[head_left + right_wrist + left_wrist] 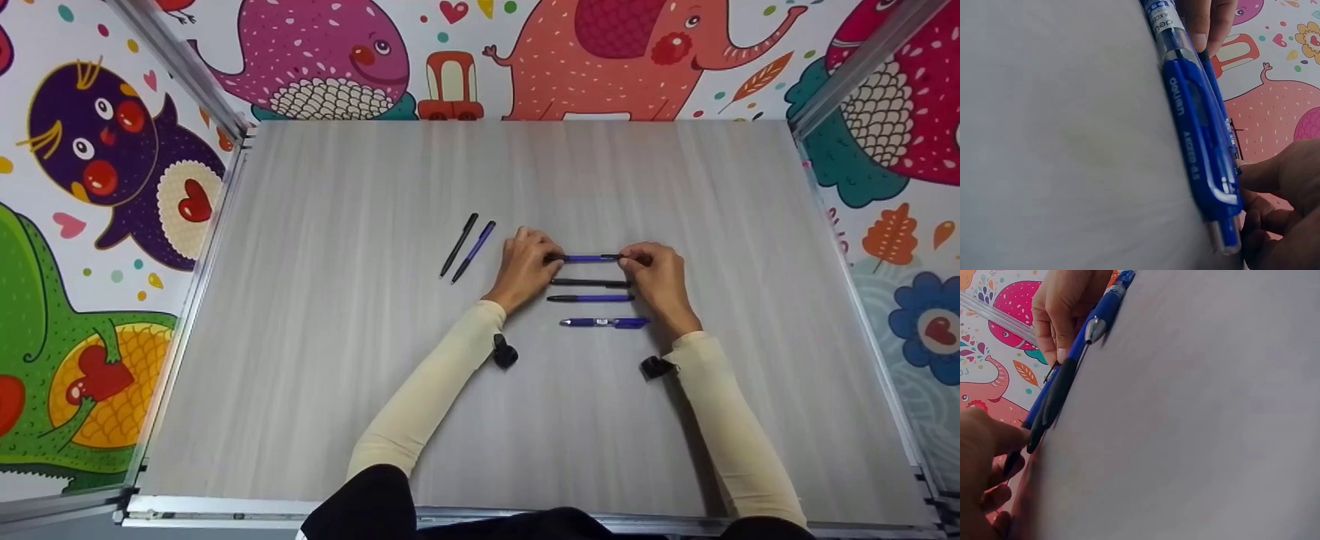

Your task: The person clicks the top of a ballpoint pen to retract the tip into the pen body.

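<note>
In the head view a blue pen with a black grip (591, 258) lies crosswise between both hands. My left hand (525, 266) pinches its black left end, and my right hand (660, 281) pinches the right end. Closer to me, roughly parallel in a column, lie a black pen (591, 283), a second blue pen with a black grip (589, 298) and a thicker blue clicker pen (604, 323). That clicker pen (1202, 140) fills the middle of the right wrist view and partly hides the pens behind it. Thumb and fingers of the left hand (985, 461) show in the left wrist view.
Left of the hands, a black pen (459, 245) and another blue pen (474, 252) lie slanted side by side on the wood-grain table (337, 300). Metal rails edge the tabletop (187, 322), with cartoon-printed panels behind and at both sides.
</note>
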Available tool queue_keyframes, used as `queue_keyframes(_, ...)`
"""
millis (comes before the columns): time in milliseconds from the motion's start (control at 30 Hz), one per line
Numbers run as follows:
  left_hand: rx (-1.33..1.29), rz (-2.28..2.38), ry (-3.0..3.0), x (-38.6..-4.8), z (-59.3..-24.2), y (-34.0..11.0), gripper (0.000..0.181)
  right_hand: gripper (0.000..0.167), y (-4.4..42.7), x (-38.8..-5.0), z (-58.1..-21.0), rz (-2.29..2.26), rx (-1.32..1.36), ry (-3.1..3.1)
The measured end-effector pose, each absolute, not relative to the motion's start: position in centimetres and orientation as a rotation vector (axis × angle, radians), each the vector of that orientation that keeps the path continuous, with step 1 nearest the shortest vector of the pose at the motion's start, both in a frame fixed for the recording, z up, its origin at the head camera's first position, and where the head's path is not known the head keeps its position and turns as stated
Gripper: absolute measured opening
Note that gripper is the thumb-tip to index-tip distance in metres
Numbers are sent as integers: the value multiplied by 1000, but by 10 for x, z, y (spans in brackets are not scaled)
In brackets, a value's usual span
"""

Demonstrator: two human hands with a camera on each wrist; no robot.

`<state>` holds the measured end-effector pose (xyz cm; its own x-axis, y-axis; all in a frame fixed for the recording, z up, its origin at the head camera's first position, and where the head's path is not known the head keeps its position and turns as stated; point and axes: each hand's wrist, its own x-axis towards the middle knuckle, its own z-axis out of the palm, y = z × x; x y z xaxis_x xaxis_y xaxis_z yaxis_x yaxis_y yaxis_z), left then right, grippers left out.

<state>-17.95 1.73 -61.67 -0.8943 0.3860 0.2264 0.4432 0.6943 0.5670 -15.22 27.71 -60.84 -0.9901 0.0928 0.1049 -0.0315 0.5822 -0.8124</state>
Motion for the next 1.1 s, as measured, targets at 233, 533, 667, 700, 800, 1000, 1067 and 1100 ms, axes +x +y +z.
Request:
queue_keyframes(233,-676,-929,-2817,-180,-619,16,19,10,276,-154,-607,1386,-60,-2710)
queue_keyframes(533,-714,-991,-2792,-171,-609,5,23,21,270,-149,-599,1440,-39,-2717)
queue_keyframes(667,-706,-1028,-2722,-165,-604,-3,19,21,260,-146,-596,1424,9,-2691)
queue_keyframes(700,-700,-1032,-2710,-164,-603,-6,19,20,257,-146,-595,1421,24,-2681)
queue_keyframes(800,-674,-1056,-2685,-160,-601,-12,19,19,248,-146,-593,1422,65,-2661)
queue_keyframes(1000,-628,-1143,-2642,-153,-595,-24,21,20,232,-149,-588,1453,111,-2633)
queue_keyframes(1067,-627,-1162,-2617,-150,-595,-27,21,21,227,-151,-588,1475,126,-2625)
queue_keyframes(1100,-626,-1168,-2604,-149,-594,-29,21,21,224,-152,-587,1483,137,-2622)
